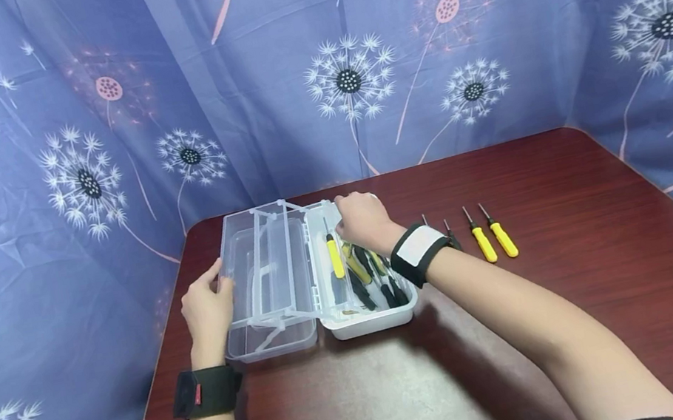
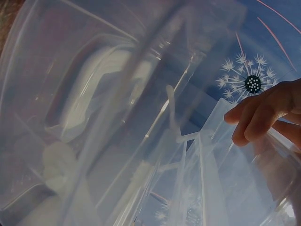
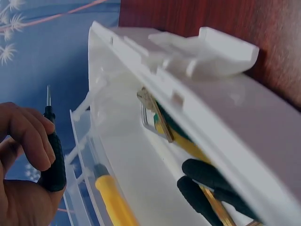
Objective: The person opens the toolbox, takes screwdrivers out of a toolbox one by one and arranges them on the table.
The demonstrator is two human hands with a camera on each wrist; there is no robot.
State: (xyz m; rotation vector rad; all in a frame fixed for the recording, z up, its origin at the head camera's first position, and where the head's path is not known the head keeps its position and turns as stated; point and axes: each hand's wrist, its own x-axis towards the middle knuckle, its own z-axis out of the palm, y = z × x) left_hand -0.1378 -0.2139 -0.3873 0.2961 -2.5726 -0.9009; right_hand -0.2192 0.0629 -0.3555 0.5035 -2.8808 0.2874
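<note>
- The right hand (image 1: 364,221) hangs over the far end of the white box (image 1: 369,320), fingers curled round a small black screwdriver (image 3: 52,157); the right wrist view shows its thin tip pointing up past the fingers (image 3: 33,136).
- Just left of that hand, a yellow-handled screwdriver (image 1: 334,255) lies along the box's left side, shaft pointing far.
- Under and beside the right wrist, the box holds a heap of black and yellow handles (image 1: 376,282); the right wrist view also shows a metal piece (image 3: 155,115) among them, of a kind I cannot tell.
- The left hand (image 1: 209,311) rests against the left wall of the clear lid (image 1: 261,283), fingers fairly straight and touching the plastic, thumb on the upper edge.
- The lid lies folded open to the left of the box, joined to it, and a clear tray (image 1: 277,258) stands raised between them on thin arms.
- To the right of the box, on the table (image 1: 593,285), two yellow screwdrivers (image 1: 493,238) lie side by side, tips far.
- Two darker tools (image 1: 448,228) lie nearer the right wrist, partly hidden by the wristband (image 1: 419,249).
- A blue cloth (image 1: 309,57) printed with dandelions hangs round the table's far and side edges.
</note>
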